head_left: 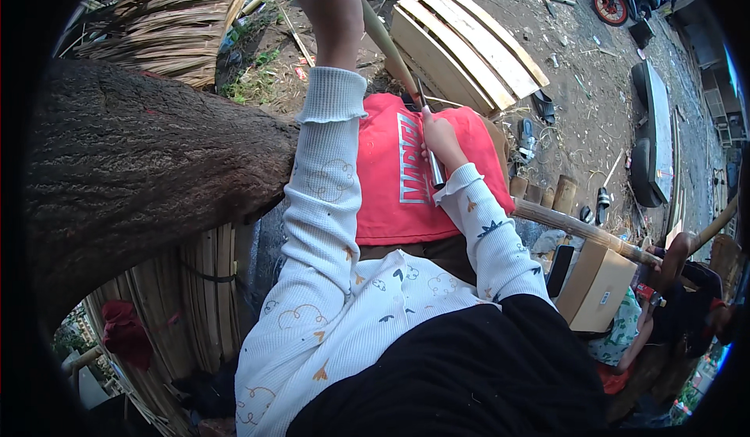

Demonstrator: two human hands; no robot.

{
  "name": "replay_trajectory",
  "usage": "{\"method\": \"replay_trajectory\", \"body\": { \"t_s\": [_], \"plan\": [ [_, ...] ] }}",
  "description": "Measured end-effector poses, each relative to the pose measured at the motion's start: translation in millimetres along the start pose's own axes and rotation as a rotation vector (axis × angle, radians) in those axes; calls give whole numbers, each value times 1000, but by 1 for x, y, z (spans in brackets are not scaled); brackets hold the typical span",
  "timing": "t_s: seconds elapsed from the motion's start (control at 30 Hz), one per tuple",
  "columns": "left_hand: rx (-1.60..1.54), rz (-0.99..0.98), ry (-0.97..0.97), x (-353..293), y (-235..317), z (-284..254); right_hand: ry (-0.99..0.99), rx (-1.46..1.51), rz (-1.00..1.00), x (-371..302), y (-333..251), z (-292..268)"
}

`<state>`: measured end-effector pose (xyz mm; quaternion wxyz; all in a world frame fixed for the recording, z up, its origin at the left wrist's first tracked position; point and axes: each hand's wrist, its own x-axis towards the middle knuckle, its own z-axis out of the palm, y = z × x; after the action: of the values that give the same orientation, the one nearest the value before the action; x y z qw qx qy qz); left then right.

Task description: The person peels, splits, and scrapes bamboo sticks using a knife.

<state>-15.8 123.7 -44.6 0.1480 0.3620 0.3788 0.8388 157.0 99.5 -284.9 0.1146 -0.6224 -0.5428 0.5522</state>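
My left hand (pixel 332 7) is closed around the upper part of a pale greenish bamboo stick (pixel 381 40), at the top edge of the view, where its fingertips are partly cut off. The stick slants down toward my lap. Gripped in my right hand (pixel 444 140) is a knife with a shiny metal tube handle (pixel 437 174). Its narrow dark blade (pixel 420 91) points up and lies against the stick's lower end. Beneath my right hand, a red cloth (pixel 383 226) with printed lettering covers my lap.
A thick tree trunk (pixel 156 155) stands close on my left, with bundled bamboo strips (pixel 207 269) below it. Ahead is a slatted wooden crate (pixel 469 46). Sandals (pixel 526 136) lie right of it. A cardboard box (pixel 598 284) and another person (pixel 687 281) are at my right.
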Motion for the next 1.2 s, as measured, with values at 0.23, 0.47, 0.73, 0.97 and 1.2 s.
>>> {"method": "replay_trajectory", "body": {
  "t_s": [0.23,0.47,0.73,0.97,1.2],
  "plan": [
    [-30,-17,-63,-1,-6,3,-31,55,68,-1,10,-4],
    [-468,-302,-67,6,-11,2,-521,1078,400,24,20,-30],
    [-23,4,-12,19,-14,-21,-63,630,134,12,9,-19],
    [78,8,123,20,-18,-13,242,-221,-363,20,0,6],
    [91,13,141,17,-15,7,137,-11,-206,30,-28,-8]
  ]
}}
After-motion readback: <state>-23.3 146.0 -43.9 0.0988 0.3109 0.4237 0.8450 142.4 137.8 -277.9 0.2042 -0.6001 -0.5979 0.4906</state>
